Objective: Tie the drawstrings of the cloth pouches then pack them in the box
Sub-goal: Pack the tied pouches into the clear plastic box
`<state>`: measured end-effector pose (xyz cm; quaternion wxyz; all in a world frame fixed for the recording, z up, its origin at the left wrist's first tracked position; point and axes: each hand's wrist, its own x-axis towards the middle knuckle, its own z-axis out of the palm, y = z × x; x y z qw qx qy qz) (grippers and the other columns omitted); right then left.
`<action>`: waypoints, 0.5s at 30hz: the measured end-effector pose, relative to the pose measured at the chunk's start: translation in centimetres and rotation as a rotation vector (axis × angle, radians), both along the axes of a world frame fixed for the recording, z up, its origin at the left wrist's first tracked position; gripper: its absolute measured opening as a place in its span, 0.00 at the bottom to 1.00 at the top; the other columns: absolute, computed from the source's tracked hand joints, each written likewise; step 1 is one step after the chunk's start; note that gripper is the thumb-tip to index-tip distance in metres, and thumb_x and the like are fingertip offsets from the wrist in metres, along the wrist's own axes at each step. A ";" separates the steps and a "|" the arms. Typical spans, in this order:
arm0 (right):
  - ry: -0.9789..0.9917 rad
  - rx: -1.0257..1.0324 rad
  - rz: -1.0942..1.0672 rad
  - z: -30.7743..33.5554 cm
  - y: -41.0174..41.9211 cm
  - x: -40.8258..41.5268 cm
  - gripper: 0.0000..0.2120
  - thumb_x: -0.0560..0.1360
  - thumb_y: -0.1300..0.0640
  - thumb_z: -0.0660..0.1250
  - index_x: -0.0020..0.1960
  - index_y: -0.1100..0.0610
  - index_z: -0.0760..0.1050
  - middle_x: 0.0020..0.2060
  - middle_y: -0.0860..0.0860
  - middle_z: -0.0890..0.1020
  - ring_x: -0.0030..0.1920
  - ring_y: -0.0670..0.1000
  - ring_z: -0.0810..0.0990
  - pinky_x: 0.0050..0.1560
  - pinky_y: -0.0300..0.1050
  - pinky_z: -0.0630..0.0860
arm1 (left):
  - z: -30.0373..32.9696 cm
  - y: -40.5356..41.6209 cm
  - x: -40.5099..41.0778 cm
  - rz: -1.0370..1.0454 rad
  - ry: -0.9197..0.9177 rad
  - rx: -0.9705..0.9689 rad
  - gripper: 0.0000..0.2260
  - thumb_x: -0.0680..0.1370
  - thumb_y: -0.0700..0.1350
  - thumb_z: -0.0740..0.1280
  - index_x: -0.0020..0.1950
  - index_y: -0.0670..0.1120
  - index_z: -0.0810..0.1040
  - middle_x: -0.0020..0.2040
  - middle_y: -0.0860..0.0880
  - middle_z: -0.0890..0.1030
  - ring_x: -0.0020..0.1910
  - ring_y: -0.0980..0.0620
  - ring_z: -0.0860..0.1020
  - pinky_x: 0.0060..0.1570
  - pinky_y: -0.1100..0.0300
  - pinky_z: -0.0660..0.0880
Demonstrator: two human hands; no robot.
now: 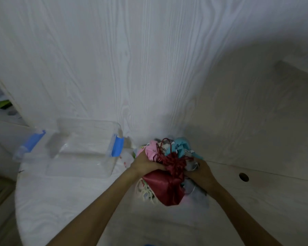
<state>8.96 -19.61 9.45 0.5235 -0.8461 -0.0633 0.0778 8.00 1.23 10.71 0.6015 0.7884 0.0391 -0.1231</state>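
Both hands work a heap of cloth pouches near the middle of the white counter (pixel 60 201), toward its near edge. Left hand (pixel 146 163) grips the gathered neck of the dark red pouch (pixel 165 187), fingers curled around the bunched fabric. Right hand (pixel 199 170) is at the other side of that neck, fingers curled into the cloth there; what exactly they pinch, red neck or grey fabric, cannot tell. The red pouch lies on top of the heap, body toward the near edge, neck puckered between the hands. Its red drawstring (pixel 164 144) loops loose, up over the pouches behind it. Pink pouch (pixel 150 150) just behind the left hand, touching it. Teal pouch (pixel 180 148) behind the right hand. Grey pouch (pixel 197 192) under the right wrist, beside the red one. White patterned pouch (pixel 144 191) partly under the red one on the left. Clear plastic box (pixel 84 148) with blue latches sits open near the counter's left edge, apart from the heap. Frame is blurred.
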 end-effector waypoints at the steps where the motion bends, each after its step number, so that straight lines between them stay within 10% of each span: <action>1: -0.038 -0.029 0.027 1.5 0.1 0.0 0.24 0.60 0.46 0.74 0.55 0.52 0.78 0.51 0.48 0.83 0.53 0.48 0.81 0.58 0.48 0.77 | 1.4 0.2 -0.4 -0.016 -0.008 -0.019 0.14 0.66 0.31 0.75 0.48 0.45 0.82 0.37 0.58 0.82 0.34 0.68 0.79 0.39 0.74 0.74; 15: -0.251 -0.066 0.127 22.2 9.3 0.6 0.16 0.65 0.55 0.75 0.52 0.49 0.79 0.51 0.52 0.83 0.53 0.52 0.81 0.60 0.52 0.76 | 20.0 9.3 -2.6 0.063 -0.178 -0.144 0.07 0.72 0.35 0.70 0.43 0.47 0.80 0.39 0.48 0.82 0.35 0.55 0.81 0.36 0.64 0.79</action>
